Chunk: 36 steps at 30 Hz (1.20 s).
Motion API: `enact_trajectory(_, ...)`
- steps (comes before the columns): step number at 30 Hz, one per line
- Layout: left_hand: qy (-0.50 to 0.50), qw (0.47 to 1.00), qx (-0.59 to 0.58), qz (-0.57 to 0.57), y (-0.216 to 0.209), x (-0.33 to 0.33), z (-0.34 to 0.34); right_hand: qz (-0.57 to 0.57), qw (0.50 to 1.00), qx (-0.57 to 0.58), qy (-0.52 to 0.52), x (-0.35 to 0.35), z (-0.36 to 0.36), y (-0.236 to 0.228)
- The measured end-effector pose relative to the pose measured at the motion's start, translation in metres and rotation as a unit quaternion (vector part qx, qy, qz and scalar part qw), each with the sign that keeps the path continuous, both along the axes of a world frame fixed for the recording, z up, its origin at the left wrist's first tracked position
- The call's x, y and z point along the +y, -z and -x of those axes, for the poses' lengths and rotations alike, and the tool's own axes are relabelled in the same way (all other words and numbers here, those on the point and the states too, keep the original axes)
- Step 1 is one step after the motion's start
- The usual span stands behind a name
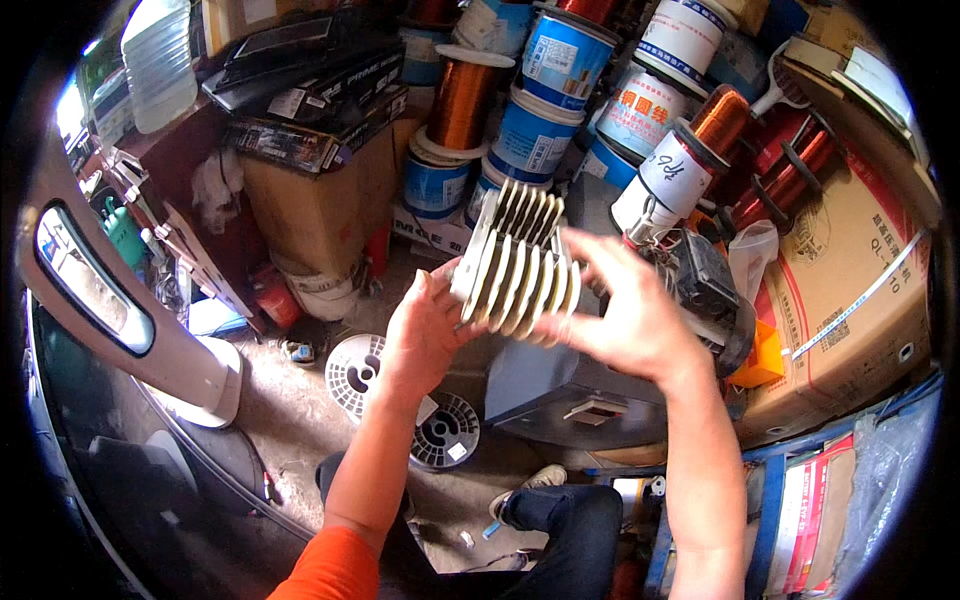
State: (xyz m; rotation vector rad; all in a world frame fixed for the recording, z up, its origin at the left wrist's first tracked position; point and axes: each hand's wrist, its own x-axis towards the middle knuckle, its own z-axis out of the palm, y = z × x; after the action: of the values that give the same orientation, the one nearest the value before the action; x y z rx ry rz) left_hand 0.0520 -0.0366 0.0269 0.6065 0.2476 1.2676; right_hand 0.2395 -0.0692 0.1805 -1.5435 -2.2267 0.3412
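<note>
While I look down through the head camera, I see both hands raised in front of me around a pale finned metal housing (515,262), a ribbed cylinder-like casting held up in the air above the cluttered floor. My left hand (425,330) is against its left side, palm toward the fins, fingers curled onto the edge and gripping it. My right hand (625,315) comes in from the right with its fingers spread and bent over the lower right fins, touching them and clasping the housing from that side. Just behind the right hand sits a dark motor part (705,285) with loose wires at its top. Below the housing lies a grey metal box (560,390), and left of that, on the concrete floor, two empty spools: a white one (355,370) and a darker one (445,430) just beside it. Behind everything, spools of copper wire (462,100) stand among blue and white reels (530,135). A large cardboard carton (850,300) fills the right side, and a brown cardboard box (320,205) stands at the left under black flat boxes.
</note>
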Motion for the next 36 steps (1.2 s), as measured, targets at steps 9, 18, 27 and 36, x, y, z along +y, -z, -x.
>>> enact_trajectory(9,-0.116,0.951,0.205,-0.199,0.03,0.014,-0.006,-0.049,0.995,-0.091,-0.015,-0.011,0.01,0.06)
enact_trajectory(18,-0.201,0.965,0.163,-0.041,0.02,0.009,-0.031,-0.128,0.987,-0.101,-0.002,-0.008,0.013,0.079)
enact_trajectory(27,-0.181,0.973,0.138,-0.028,0.023,0.015,-0.032,-0.098,0.995,-0.021,0.01,-0.007,0.014,0.088)
enact_trajectory(36,-0.185,0.974,0.129,-0.035,0.03,0.019,-0.033,-0.083,0.996,-0.02,0.03,-0.013,0.017,0.094)
